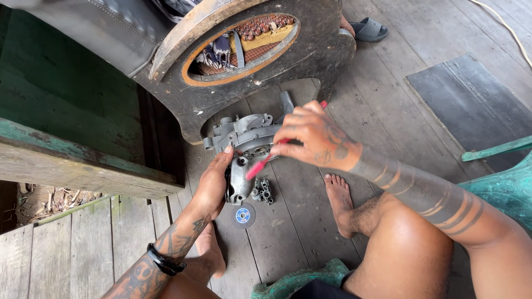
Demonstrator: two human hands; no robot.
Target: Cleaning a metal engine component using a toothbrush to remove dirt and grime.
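Note:
A grey metal engine casing point(246, 135) stands on the wooden plank floor point(310, 221) between my feet. My left hand point(213, 182) grips its lower left edge and steadies it. My right hand point(313, 138) is closed around a red-handled tool point(260, 164), held like a pen, whose tip rests on the casing's opening. A small grey metal part point(261, 190) and a round disc with a blue label point(243, 215) lie on the planks just below the casing.
A dark wooden panel with an oval opening point(244, 44) stands behind the casing. A green wooden ledge point(66, 138) is on the left. A dark mat point(471, 105) lies at the right, a green plastic chair point(504, 182) beside my leg, a sandal point(368, 29) at the top.

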